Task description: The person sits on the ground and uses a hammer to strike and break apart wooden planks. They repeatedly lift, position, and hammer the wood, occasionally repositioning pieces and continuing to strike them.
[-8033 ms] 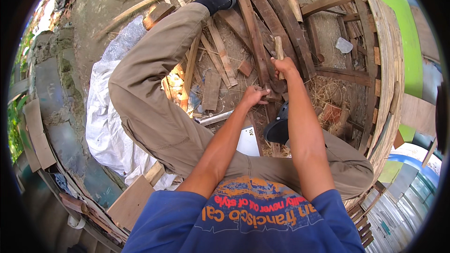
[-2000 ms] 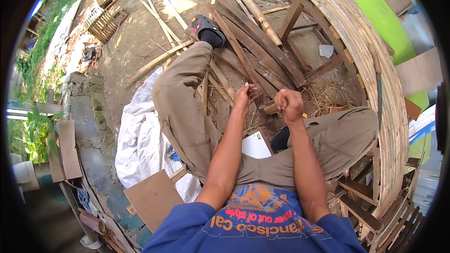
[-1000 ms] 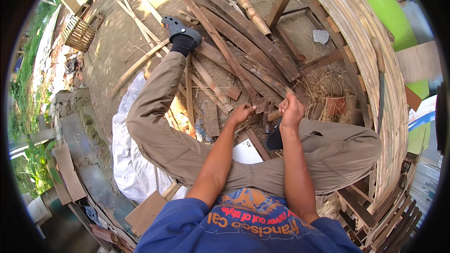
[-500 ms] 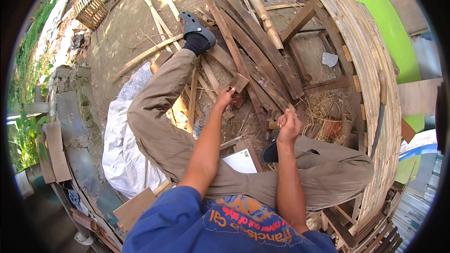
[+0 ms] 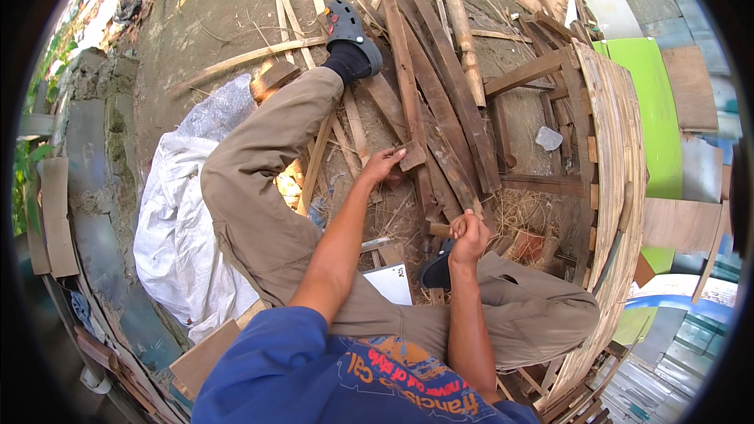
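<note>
My left hand (image 5: 383,165) is closed on the near edge of a small brown wooden block (image 5: 412,156), held over a stack of dark planks (image 5: 440,86). My right hand (image 5: 469,235) is wrapped round the wooden handle of a hammer (image 5: 440,230); its dark head, partly in shadow, seems to hang at the left end of the handle. The nearest plank ends lie just beyond my right fist. Between my legs a white flat panel (image 5: 390,284) lies below the hammer.
My outstretched foot in a grey clog (image 5: 345,27) rests by the planks. To the right stands a slatted wooden bench (image 5: 609,165) with a long-handled blade (image 5: 618,239) on it. A white sack (image 5: 184,228) lies left of my leg. A bamboo pole (image 5: 459,27) is on the ground beyond.
The view has shifted, so the surroundings sit differently in the picture. The block in my left hand has turned slightly. My right hand keeps its grip on the hammer.
</note>
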Demonstrator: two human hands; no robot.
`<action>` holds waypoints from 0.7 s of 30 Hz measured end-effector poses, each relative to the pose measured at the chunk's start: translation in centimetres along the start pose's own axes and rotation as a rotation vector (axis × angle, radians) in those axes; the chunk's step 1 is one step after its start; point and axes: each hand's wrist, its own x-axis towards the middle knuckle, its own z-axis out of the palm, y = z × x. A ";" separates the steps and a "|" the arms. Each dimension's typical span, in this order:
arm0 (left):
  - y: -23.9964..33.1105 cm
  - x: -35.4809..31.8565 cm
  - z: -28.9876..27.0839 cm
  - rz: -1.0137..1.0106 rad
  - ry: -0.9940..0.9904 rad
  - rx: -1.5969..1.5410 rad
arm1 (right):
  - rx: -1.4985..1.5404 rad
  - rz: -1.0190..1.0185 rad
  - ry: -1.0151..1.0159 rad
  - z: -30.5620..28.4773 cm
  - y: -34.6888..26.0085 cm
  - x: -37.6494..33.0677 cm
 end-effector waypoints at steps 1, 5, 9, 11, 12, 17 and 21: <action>0.0 0.2 -0.2 0.008 -0.025 0.045 | -0.006 -0.003 -0.007 0.2 0.0 0.2; 0.1 0.6 1.5 0.075 0.130 -0.016 | -0.023 -0.009 -0.026 1.0 -0.4 0.7; 0.0 3.0 1.0 0.227 0.130 0.133 | -0.071 -0.027 -0.085 2.8 -1.3 1.8; -0.9 3.9 0.9 0.285 0.163 0.186 | -0.098 -0.042 -0.091 4.2 -1.6 2.9; -1.2 4.2 1.2 0.269 0.174 0.178 | -0.107 -0.053 -0.098 5.2 -1.8 3.8; -2.9 5.2 0.1 0.254 0.111 -0.080 | -0.135 -0.026 -0.164 10.5 -3.8 7.7; 0.1 2.2 1.5 0.116 0.016 -0.208 | -0.293 0.028 -0.166 14.3 -5.3 11.7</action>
